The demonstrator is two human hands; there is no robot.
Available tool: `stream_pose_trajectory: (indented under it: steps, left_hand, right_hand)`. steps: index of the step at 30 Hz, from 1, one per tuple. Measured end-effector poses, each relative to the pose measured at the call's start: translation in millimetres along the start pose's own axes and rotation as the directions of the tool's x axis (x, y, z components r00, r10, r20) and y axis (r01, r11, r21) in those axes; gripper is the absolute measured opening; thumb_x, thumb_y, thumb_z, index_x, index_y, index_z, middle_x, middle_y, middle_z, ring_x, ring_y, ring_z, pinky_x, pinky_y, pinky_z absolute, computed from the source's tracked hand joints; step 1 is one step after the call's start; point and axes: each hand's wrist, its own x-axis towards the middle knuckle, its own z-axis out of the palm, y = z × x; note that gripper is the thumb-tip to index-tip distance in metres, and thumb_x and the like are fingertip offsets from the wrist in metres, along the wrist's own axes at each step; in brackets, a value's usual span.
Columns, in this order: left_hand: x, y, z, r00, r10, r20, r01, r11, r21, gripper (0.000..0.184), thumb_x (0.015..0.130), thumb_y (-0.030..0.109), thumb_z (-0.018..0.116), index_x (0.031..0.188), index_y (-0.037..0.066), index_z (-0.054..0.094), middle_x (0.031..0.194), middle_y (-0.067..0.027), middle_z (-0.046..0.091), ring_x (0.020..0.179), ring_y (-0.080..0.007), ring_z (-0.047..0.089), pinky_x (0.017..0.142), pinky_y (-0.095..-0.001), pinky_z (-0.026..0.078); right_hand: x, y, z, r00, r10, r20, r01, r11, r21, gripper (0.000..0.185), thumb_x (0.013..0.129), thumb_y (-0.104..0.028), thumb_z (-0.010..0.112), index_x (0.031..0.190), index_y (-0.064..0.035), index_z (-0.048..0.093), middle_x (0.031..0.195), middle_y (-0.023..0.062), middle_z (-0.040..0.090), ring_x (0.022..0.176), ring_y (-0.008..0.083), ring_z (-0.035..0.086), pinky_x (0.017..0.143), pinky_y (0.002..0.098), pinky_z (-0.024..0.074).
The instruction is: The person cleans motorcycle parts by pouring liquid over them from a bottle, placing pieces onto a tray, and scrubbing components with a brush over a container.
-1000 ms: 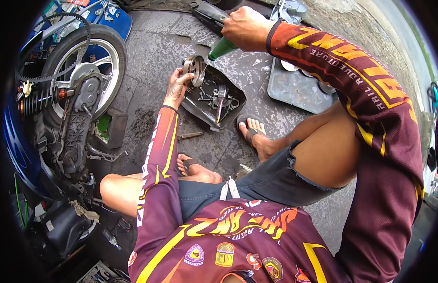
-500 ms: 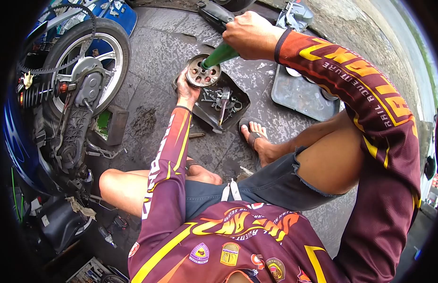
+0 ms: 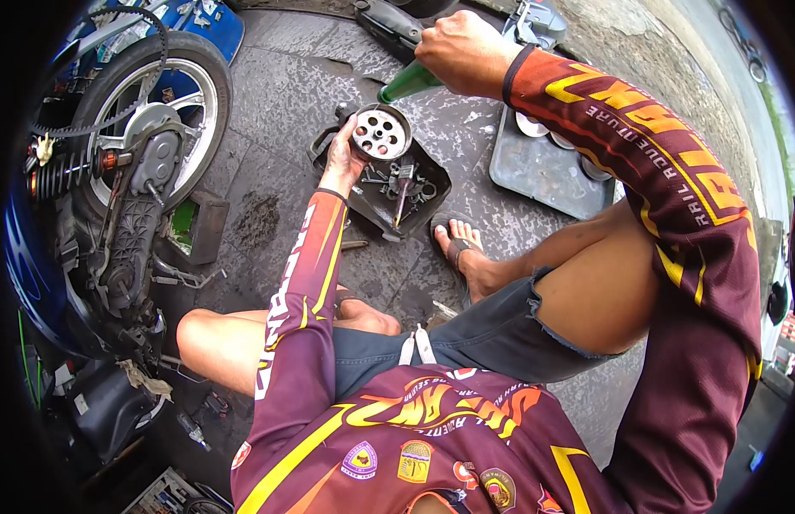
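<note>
Right grip [image 3: 466,53] curled, arm [image 3: 650,128] bent

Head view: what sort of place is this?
Probably a motorbike repair spot: it shows a wheel beside a spring, a toothed belt, and a tray holding loose metal parts.

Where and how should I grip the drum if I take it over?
Probably pinch the drum by its rim, from the right: its round edge is free there, while the left hand holds the left side and the bottle tip is near the top.
</note>
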Motion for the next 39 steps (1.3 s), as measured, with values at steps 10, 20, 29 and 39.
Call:
stream_pose_trajectory:
  steps: [10,20,29,39]
  left_hand:
    - [9.5,-2.8,-16.1,0.993,0.113,-0.02,-0.114,0.991,-0.074,0.023,0.093,0.029,0.063,0.082,0.009,0.059,0.101,-0.0109,0.065,0.097,-0.0284,0.066,0.081,-0.0491,0.058]
    - [8.6,-1.6,-16.9,0.995,0.095,-0.04,-0.099,0.99,-0.102,0.024,0.095,0.032,0.06,0.099,0.009,0.057,0.102,-0.0089,0.065,0.095,-0.0266,0.066,0.079,-0.0456,0.058]
    - [7.1,-0.1,-17.4,0.998,0.068,-0.003,-0.068,0.989,-0.134,0.028,0.096,0.035,0.057,0.105,0.008,0.058,0.109,-0.0111,0.065,0.1,-0.0273,0.065,0.08,-0.0464,0.058]
    - [2.7,1.5,-16.2,0.984,0.178,-0.025,-0.178,0.984,0.007,0.015,0.088,0.013,0.069,0.1,0.011,0.06,0.097,0.0003,0.066,0.091,-0.0127,0.063,0.083,-0.0297,0.049]
  right_hand:
    - [-2.3,-2.8,-1.6,1.0,-0.025,0.017,0.026,0.999,-0.025,0.009,0.074,-0.018,0.068,0.071,-0.0103,0.072,0.072,0.0078,0.07,0.072,0.0256,0.071,0.06,0.0359,0.0549]
    - [-2.8,0.4,-2.5,0.997,0.013,0.08,-0.012,1.0,-0.016,0.009,0.074,-0.016,0.067,0.072,-0.0097,0.072,0.075,0.0091,0.071,0.073,0.0262,0.072,0.062,0.0366,0.0559]
    - [-3.9,0.0,-7.0,0.997,-0.003,0.073,0.004,1.0,-0.016,0.007,0.073,-0.01,0.066,0.074,-0.0045,0.071,0.071,0.0124,0.068,0.072,0.028,0.071,0.061,0.0372,0.0555]
    - [-5.6,-1.5,-5.4,0.996,-0.035,0.076,0.033,0.999,0.023,0.007,0.072,-0.011,0.067,0.072,-0.0048,0.071,0.07,0.0127,0.068,0.071,0.0289,0.071,0.061,0.0374,0.0554]
